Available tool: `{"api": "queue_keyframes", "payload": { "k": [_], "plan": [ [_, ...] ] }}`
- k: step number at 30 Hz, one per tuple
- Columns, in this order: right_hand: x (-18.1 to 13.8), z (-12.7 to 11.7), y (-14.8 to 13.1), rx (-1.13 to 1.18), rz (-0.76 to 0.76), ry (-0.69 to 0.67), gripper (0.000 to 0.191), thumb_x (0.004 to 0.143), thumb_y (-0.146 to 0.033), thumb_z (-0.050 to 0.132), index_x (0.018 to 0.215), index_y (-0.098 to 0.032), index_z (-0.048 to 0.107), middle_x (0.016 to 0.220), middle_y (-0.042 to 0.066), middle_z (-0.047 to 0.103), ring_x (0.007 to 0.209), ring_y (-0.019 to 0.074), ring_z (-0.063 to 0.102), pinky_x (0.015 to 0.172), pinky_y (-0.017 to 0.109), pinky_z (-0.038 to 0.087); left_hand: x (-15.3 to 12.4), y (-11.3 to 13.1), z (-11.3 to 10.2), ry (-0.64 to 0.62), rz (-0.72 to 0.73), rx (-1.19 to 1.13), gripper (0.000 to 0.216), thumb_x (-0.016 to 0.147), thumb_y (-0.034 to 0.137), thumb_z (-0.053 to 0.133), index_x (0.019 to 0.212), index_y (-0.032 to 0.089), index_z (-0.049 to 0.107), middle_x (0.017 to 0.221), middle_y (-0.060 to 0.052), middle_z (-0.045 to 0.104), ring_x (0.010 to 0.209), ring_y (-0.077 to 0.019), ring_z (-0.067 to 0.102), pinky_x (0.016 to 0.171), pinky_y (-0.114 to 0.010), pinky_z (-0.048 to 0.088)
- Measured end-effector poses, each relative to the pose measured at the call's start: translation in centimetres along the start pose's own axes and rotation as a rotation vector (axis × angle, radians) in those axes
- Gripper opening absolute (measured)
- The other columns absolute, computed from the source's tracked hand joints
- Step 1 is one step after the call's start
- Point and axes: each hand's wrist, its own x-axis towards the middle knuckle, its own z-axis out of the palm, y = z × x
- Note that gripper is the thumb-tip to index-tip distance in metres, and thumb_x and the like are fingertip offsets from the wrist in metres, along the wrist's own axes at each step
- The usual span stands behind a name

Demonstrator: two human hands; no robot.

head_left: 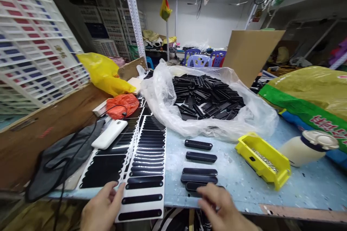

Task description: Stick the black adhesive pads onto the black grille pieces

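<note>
My left hand [102,207] is at the near table edge, thumb and forefinger apart, its thumb against the left edge of a white backing sheet [159,207] bearing rows of glossy black strips [142,199]. The sheet's near end juts past the table edge. My right hand [222,205] is half curled, thumb and forefinger apart. Its fingertips touch or cover part of the nearest long black plastic piece [192,186]. Beyond it lie several similar pieces [201,157], and the farthest, a textured black piece [198,144], shows a perforated-looking face.
A clear plastic bag [159,94] holds a heap of black pieces [208,95]. Right are a yellow bin [283,180] of small metal parts and a cream bottle [295,149]. More strip sheets, a white power bank [110,134] and a grey cloth [65,151] lie left.
</note>
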Motion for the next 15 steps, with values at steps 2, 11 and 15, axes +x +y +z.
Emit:
{"api": "queue_keyframes", "payload": {
  "k": [2,11,15],
  "plan": [
    [-0.2,3.2,-2.6,0.035,-0.237,-0.197,0.028,0.081,-0.024,0.061,0.109,-0.02,0.064,0.079,0.006,0.063,0.067,0.0196,0.059,0.06,0.03,0.05,-0.7,0.2,0.8,0.018,0.007,-0.143,0.036,0.062,0.05,0.061,0.084,0.022,0.068,0.054,0.001,0.063,0.054,-0.0205,0.061,0.056,-0.029,0.041],
    [2.5,8.8,-6.3,-0.085,-0.309,-0.264,0.022,0.073,0.0,0.048,0.078,-0.017,0.061,0.078,0.007,0.054,0.07,0.0194,0.05,0.062,0.03,0.043,-1.8,2.8,2.5,-0.264,-0.305,-1.01,0.061,0.046,0.044,0.08,0.095,0.008,0.068,0.044,0.002,0.059,0.034,-0.0109,0.045,0.034,-0.022,0.032],
    [1.9,8.3,-5.9,-0.059,-0.403,-0.146,0.031,0.078,-0.001,0.043,0.096,-0.015,0.063,0.082,0.01,0.056,0.07,0.0199,0.05,0.06,0.031,0.043,-1.9,2.9,1.7,-0.456,-0.361,-1.122,0.037,0.051,0.039,0.08,0.071,0.011,0.068,0.052,-0.005,0.066,0.041,-0.0136,0.056,0.037,-0.022,0.041]
  ]
}}
